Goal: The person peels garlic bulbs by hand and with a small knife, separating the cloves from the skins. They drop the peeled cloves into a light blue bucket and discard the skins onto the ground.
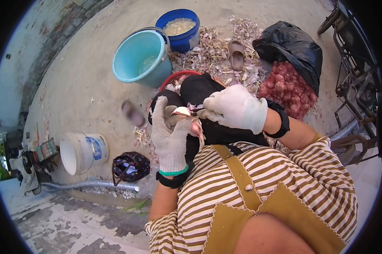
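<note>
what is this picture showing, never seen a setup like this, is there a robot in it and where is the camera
There's no robot here, just a person working with two gloved hands. The single picture comes from a camera worn on the head, looking forward and down, so you see the striped shirt and the lap from above.

The left hand holds a pale garlic clove. The right hand holds a thin dark tool against or very near it; the exact type is hard to tell.

On the ground around are scattered garlic skins, a light blue bucket, a dark blue bucket with pale pieces inside, a white bucket, and a net bag of reddish bulbs beside black plastic.
</note>
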A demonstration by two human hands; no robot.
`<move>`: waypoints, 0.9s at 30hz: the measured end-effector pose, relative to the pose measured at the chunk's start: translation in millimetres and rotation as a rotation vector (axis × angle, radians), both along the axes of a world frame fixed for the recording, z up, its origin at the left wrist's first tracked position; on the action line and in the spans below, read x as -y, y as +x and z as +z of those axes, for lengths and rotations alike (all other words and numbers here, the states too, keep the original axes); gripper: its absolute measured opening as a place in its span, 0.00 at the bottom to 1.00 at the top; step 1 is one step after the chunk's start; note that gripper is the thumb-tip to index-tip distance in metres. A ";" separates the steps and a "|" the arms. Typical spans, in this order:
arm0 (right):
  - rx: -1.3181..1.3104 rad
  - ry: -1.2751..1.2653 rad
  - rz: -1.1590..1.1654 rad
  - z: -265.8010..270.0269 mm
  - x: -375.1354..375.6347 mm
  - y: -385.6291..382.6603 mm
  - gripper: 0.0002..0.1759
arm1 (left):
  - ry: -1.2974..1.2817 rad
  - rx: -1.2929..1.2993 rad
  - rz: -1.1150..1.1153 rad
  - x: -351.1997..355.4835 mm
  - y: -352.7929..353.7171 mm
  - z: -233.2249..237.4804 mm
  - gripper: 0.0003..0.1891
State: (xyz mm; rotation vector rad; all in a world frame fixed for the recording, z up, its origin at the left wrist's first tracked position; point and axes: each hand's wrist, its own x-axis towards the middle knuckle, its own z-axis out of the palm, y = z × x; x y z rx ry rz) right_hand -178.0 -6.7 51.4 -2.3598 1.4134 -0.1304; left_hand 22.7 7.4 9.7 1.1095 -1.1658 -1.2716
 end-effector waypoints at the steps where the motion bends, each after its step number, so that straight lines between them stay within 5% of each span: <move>1: 0.026 -0.017 -0.004 -2.9 -0.2 -2.0 0.16 | -0.002 0.000 0.000 0.1 0.0 1.8 0.35; 4: 0.013 -0.018 0.010 -0.3 -3.5 1.5 0.15 | 0.170 -0.109 -0.209 -3.2 0.0 13.2 0.30; 9: -0.002 0.025 0.045 3.8 -5.7 7.0 0.12 | 0.364 -0.397 -0.234 7.4 4.4 6.3 0.11; 14: 0.396 0.140 -0.034 -13.1 1.5 -5.6 0.15 | 0.366 -0.503 -0.267 4.2 10.5 11.5 0.12; 20: 0.417 0.183 -0.113 -27.4 14.0 -5.4 0.16 | 0.375 -0.492 -0.300 7.5 11.9 4.9 0.12; 27: -0.063 0.041 -0.102 -17.7 12.7 0.1 0.18 | 0.409 -0.322 -0.134 11.2 10.1 3.2 0.12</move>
